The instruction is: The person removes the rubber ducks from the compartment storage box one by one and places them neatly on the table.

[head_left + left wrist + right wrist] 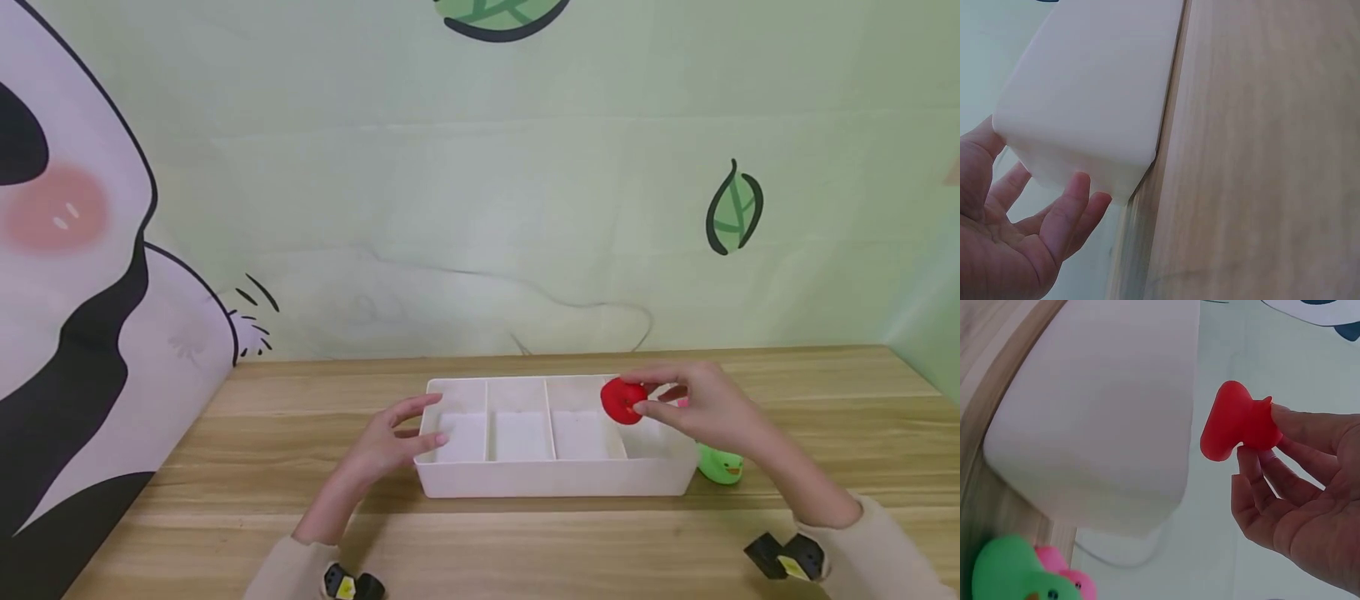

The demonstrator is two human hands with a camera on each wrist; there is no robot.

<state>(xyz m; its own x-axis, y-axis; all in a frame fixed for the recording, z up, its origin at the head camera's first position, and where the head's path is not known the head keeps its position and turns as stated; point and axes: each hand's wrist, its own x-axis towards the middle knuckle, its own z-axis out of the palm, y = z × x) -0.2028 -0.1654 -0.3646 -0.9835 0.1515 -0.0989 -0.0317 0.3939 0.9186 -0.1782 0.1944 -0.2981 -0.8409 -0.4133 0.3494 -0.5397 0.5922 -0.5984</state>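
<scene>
A white divided box [555, 480] stands lengthwise on the wooden table, with its compartments facing up. At its left end my left hand [378, 446] grips the wall, thumb over the rim and fingers against the end, as the left wrist view [1054, 231] also shows. My right hand [708, 408] pinches a red rubber duck [621, 401] between thumb and fingertips, above the box's right part. In the right wrist view the red rubber duck [1229, 425] hangs clear of the box's side, its smaller end between the fingers.
A green rubber duck [722, 465] sits on the table [525, 550] close to the box's right end, below my right forearm. Behind it a pink toy [1082, 582] shows partly. A pale green backdrop [480, 208] with printed leaves and a panda rises at the table's back edge.
</scene>
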